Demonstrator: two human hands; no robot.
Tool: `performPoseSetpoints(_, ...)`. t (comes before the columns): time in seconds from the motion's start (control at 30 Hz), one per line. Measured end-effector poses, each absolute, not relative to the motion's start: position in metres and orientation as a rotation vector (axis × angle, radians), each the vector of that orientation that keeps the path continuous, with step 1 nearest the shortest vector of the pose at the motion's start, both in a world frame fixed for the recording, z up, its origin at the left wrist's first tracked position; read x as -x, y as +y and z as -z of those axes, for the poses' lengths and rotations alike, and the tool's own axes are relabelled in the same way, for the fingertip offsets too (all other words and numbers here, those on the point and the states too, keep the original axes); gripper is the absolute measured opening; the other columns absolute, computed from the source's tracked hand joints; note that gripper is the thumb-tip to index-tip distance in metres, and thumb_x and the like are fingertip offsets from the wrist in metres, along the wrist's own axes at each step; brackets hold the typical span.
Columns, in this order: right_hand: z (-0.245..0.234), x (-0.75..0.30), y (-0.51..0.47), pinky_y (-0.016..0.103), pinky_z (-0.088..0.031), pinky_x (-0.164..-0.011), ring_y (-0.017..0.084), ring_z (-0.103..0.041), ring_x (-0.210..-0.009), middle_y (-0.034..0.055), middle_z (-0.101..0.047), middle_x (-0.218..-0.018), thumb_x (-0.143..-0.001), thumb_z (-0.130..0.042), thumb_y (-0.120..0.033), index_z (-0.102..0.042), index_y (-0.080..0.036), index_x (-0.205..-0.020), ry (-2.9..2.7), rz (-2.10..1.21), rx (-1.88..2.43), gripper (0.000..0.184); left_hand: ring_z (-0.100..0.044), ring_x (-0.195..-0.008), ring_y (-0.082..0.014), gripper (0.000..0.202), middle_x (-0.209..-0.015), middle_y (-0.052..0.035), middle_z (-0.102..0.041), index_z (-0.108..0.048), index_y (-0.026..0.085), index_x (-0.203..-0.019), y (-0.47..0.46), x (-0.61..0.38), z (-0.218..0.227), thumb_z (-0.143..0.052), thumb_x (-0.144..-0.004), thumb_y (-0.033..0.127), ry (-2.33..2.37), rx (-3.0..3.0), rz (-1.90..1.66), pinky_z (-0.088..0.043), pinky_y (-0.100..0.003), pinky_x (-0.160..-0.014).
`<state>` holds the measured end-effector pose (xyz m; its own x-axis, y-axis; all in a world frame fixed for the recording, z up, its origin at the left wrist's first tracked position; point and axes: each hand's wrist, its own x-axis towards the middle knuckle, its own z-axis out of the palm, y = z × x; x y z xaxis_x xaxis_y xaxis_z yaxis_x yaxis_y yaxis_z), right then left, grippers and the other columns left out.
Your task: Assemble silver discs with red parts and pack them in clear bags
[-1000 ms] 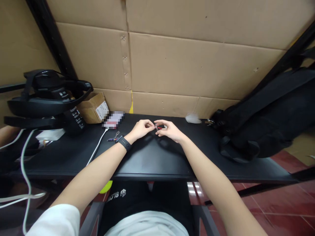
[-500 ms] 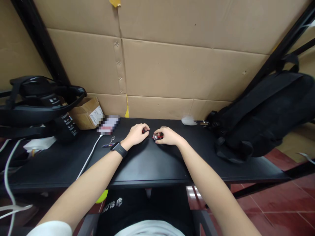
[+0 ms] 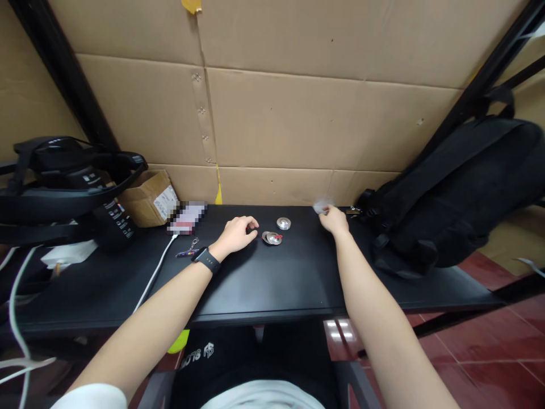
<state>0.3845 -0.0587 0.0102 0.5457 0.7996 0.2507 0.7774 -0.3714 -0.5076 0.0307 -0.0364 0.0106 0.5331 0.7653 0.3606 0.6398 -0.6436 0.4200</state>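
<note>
My left hand rests on the black table with its fingers curled over a small red thing at the fingertips. Just to its right lie two small silver discs: one with a red bit and one a little farther back. My right hand is out at the back right of the table, its fingers closed on a small whitish tuft or wad. A dark watch is on my left wrist.
A black backpack leans at the right end of the table. At the left are a black headset, a small cardboard box, a white cable and a keyring. Cardboard sheets form the back wall.
My right hand let go of the silver discs, which now lie on the table, and moved right and back to the whitish wad. My left hand stayed in place.
</note>
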Motion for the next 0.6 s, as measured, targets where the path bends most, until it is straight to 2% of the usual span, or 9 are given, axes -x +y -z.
performPoseSetpoints(0.1, 0.0, -0.404, -0.057, 0.055, -0.047, -0.105, 0.039, -0.057, -0.129, 0.0187, -0.066, -0.136, -0.082, -0.064, -0.024, -0.068, -0.021, -0.133, -1.129, -0.07, 2.307, 0.051, -0.069, -0.1, -0.0237, 0.015, -0.104, -0.0034, -0.077, -0.072, 0.025, -0.099, -0.037, -0.031, -0.01, -0.066, -0.085, 0.024, 1.18, -2.544, -0.759, -0.049, -0.036, -0.091)
performPoseSetpoints(0.2, 0.005, -0.409, -0.052, 0.06, -0.043, -0.107, 0.041, -0.051, -0.135, 0.0159, -0.065, -0.139, -0.082, -0.062, -0.025, -0.066, -0.024, -0.136, -1.012, -0.13, 2.319, 0.054, -0.068, -0.101, -0.0245, 0.015, -0.104, -0.0037, -0.076, -0.072, 0.025, -0.099, -0.037, -0.031, -0.011, -0.065, -0.085, 0.024, 1.192, -2.545, -0.753, -0.048, -0.037, -0.091)
performPoseSetpoints(0.33, 0.007, -0.411, -0.046, 0.059, -0.043, -0.107, 0.037, -0.053, -0.131, 0.0128, -0.068, -0.132, -0.083, -0.057, -0.022, -0.07, -0.026, -0.126, -0.957, -0.107, 2.234, 0.045, -0.068, -0.099, -0.0253, 0.015, -0.103, -0.0042, -0.076, -0.073, 0.025, -0.098, -0.038, -0.031, -0.011, -0.065, -0.086, 0.024, 1.205, -2.549, -0.749, -0.048, -0.038, -0.089)
performPoseSetpoints(0.5, 0.01, -0.412, -0.047, 0.061, -0.044, -0.104, 0.039, -0.054, -0.126, 0.0159, -0.07, -0.12, -0.082, -0.061, -0.028, -0.078, -0.025, -0.103, -0.946, -0.104, 2.246, 0.027, -0.067, -0.1, -0.025, 0.016, -0.103, -0.0035, -0.076, -0.074, 0.026, -0.096, -0.039, -0.032, -0.01, -0.064, -0.085, 0.022, 1.181, -2.568, -0.72, -0.049, -0.037, -0.091)
performPoseSetpoints(0.6, 0.011, -0.409, -0.046, 0.061, -0.042, -0.106, 0.039, -0.051, -0.129, 0.0134, -0.069, -0.128, -0.083, -0.06, -0.027, -0.077, -0.027, -0.112, -0.972, -0.097, 2.235, 0.034, -0.067, -0.102, -0.0259, 0.017, -0.103, -0.0036, -0.075, -0.075, 0.026, -0.092, -0.04, -0.032, -0.011, -0.062, -0.083, 0.019, 1.182, -2.576, -0.684, -0.048, -0.038, -0.092)
